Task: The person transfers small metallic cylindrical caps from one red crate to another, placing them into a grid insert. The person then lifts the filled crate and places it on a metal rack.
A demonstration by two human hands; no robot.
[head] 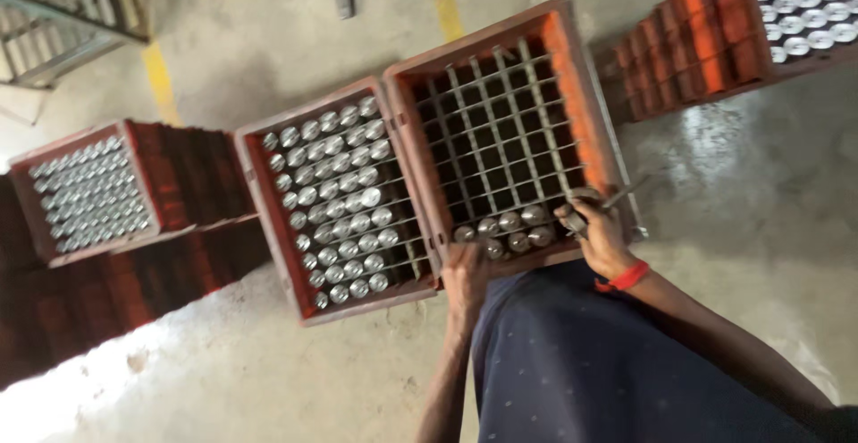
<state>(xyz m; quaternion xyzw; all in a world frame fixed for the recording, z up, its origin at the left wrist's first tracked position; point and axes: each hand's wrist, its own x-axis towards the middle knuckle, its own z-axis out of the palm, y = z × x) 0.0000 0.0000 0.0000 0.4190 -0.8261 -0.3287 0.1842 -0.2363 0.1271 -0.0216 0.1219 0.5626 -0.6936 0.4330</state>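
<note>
Head view: metal cylinders (pixel 509 228) between hands

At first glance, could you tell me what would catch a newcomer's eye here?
The red crate in the middle, its wire grid mostly bare, with a few shiny metal cylinders along the near edge. Both hands work there: the left hand at the rim, the right hand holding a thin metal tool. Beside it stands a nearly full crate.

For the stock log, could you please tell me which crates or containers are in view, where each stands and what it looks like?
Mostly empty crate: centre, at both hands; red-brown, grid dividers, few silver cylinders along the near rows.
Full crate: left of it; red, packed with silver cylinders.
Stacked crate: far left; red, full.
Corner crate: top right; orange-red, full.
</note>
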